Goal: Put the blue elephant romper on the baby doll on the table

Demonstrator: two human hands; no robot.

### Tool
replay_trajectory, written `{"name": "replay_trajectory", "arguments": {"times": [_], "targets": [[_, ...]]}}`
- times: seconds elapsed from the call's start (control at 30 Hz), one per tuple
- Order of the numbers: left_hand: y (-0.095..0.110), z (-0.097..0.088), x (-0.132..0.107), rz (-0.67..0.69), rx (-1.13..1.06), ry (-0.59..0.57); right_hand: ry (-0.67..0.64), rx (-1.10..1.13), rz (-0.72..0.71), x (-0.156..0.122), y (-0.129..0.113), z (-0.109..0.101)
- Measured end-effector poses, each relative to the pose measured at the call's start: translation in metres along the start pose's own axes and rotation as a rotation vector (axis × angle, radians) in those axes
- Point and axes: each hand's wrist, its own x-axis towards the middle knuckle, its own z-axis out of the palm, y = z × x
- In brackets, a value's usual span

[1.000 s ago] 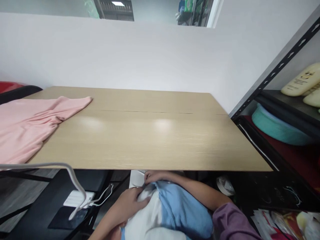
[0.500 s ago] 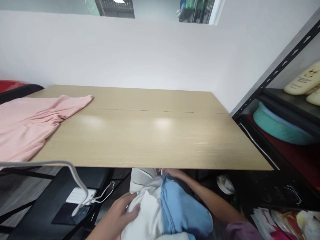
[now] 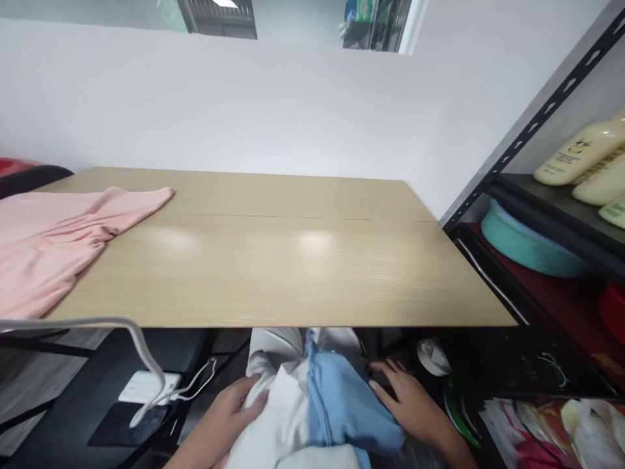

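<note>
blue-and-white cloth (image 3: 342,397) lies bunched below the front edge of the bench (image 3: 273,280), apparently on the person's lap, which presumably supports it. left hand (image 3: 234,410) rests over the white part, thumb and fingers apart, probably to steady it; whether cloth is pinched cannot be told. right hand (image 3: 405,397) is spread beside the blue part, seemingly holding nothing. the cloth's near end is cut off by the lower edge of view; its folds hide its shape. to the left, a white device (image 3: 146,389) with cables sits on a black seat (image 3: 183,348). farther off, pink fabric (image 3: 53,247) lies on the bench, cut off at left.
</note>
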Motion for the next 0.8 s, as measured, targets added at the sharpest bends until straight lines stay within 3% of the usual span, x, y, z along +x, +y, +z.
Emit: {"name": "replay_trajectory", "arguments": {"times": [0.17,0.4,0.8], "targets": [[0.004,-0.004,0.003,0.008,-0.043,-0.062,0.039,-0.030,0.102,-0.028,-0.004,0.013],[-0.008,-0.003,0.008,0.002,-0.048,-0.108,-0.045,-0.116,0.240,-0.013,-0.011,0.034],[-0.008,-0.004,0.009,-0.014,-0.113,-0.127,-0.065,-0.055,0.312,-0.010,-0.004,0.024]]}}
